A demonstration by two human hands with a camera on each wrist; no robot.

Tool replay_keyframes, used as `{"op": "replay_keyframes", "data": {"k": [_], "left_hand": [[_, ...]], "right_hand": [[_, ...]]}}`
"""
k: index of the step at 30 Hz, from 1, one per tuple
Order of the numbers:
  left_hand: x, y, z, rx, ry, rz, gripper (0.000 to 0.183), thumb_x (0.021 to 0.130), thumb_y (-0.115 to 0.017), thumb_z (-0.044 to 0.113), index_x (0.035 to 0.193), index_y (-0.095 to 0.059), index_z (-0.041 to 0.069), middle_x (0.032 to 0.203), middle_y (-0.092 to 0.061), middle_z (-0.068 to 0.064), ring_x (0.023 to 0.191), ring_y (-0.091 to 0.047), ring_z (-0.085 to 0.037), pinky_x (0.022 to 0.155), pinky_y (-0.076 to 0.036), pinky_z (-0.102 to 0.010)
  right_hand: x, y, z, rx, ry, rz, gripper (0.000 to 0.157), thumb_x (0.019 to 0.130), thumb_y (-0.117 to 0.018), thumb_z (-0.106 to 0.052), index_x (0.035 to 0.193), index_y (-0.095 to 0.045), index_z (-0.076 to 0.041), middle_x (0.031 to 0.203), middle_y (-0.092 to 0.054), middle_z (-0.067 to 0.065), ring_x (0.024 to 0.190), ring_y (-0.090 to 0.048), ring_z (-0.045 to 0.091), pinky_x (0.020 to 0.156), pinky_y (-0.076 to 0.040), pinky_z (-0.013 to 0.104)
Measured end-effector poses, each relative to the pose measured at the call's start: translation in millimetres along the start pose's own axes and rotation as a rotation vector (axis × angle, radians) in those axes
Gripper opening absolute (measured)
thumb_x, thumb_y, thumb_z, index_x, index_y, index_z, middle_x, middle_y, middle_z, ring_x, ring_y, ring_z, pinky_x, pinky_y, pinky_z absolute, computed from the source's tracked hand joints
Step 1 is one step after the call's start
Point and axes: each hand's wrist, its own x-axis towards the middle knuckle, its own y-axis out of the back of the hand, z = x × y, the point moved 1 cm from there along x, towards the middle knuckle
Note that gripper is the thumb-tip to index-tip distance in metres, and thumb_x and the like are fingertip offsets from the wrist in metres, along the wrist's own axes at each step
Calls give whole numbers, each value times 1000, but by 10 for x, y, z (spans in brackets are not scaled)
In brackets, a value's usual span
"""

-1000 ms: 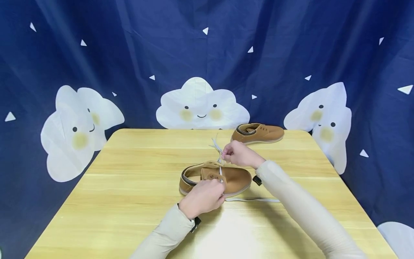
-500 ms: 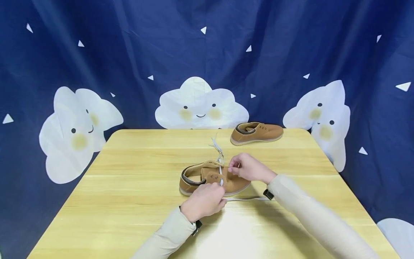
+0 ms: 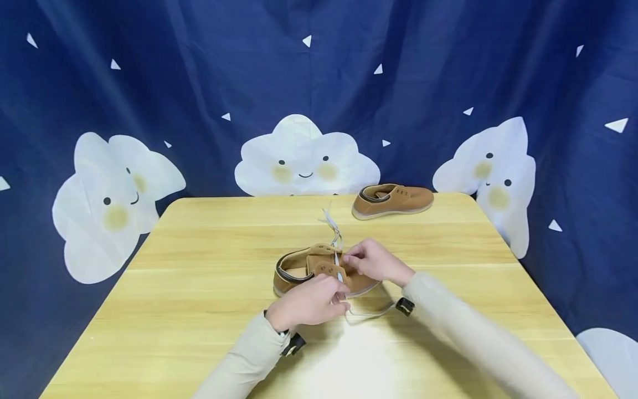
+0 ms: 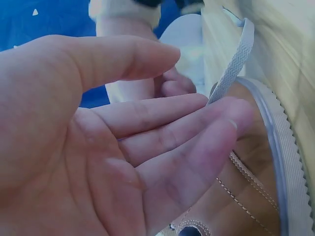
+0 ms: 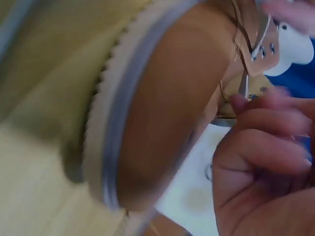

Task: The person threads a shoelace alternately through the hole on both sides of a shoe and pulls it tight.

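A brown shoe point(image 3: 361, 285) sits on the table, toe to the right, with a pale flat shoelace point(image 3: 336, 258) crossing between its eyelet flaps. My left hand point(image 3: 306, 302) is at its near side, thumb apart and fingers loosely extended; in the left wrist view a lace strand point(image 4: 236, 64) runs up from behind the fingertips. Over the shoe's front, my right hand point(image 3: 376, 259) has its fingers curled, index and thumb together at the crossing lace. The right wrist view shows that strand point(image 5: 244, 84) meeting a fingertip; the thumb is hidden there.
A second brown shoe point(image 3: 394, 201), with bare eyelets, stands at the back edge of the wooden table point(image 3: 209, 310). Loose lace ends point(image 3: 329, 221) lie behind the first shoe. Another length of lace point(image 3: 369, 316) curves in front. A blue curtain point(image 3: 309, 66) hangs behind.
My right hand has come down from the far lace ends to the crossing strand at the shoe's front. The left fingers have loosened from the near flap. The front lace now bends in a curve.
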Motion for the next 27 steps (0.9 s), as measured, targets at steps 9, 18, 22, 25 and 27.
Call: {"op": "replay_keyframes", "data": {"k": [9, 18, 22, 25, 27], "left_hand": [[-35, 55, 15, -13, 17, -7, 12, 98, -65, 18, 95, -77, 17, 91, -76, 4, 84, -68, 0, 78, -55, -17], [-26, 35, 20, 13, 29, 5, 11, 98, -67, 19, 94, -77, 16, 89, -75, 5, 80, -65, 2, 76, -53, -16], [-33, 14, 49, 23, 66, 4, 19, 98, -68, 22, 109, -76, 9, 93, -78, 2, 85, -70, -4, 79, -56, -20], [-42, -3, 62, 28, 100, 3, 33, 98, -69, 25, 123, -71, 3, 99, -80, -2, 91, -73, -10, 82, -58, -25], [-39, -21, 54, 38, 115, 5, 33, 98, -69, 27, 121, -71, 3, 100, -79, -3, 90, -72, -12, 83, -58, -27]], "right_hand": [[206, -11, 112, 663, -316, -339, 24, 111, -36, -12, 107, -58, -4, 54, -37, -11, 39, -29, -2, 37, -22, 14], [212, -61, 113, 624, -327, -256, 18, 109, -45, -11, 109, -62, -4, 60, -45, -8, 40, -30, -2, 39, -23, 14], [206, -125, 83, 504, -303, -131, 17, 104, -56, -12, 96, -68, -3, 57, -49, -6, 38, -27, 1, 39, -22, 17], [201, -173, 61, 452, -289, -46, 23, 100, -62, -13, 78, -66, -6, 54, -50, -6, 38, -26, 1, 39, -21, 19], [196, -196, 50, 430, -289, 0, 28, 98, -65, -13, 70, -63, -9, 52, -49, -6, 37, -25, 2, 39, -21, 19]]}}
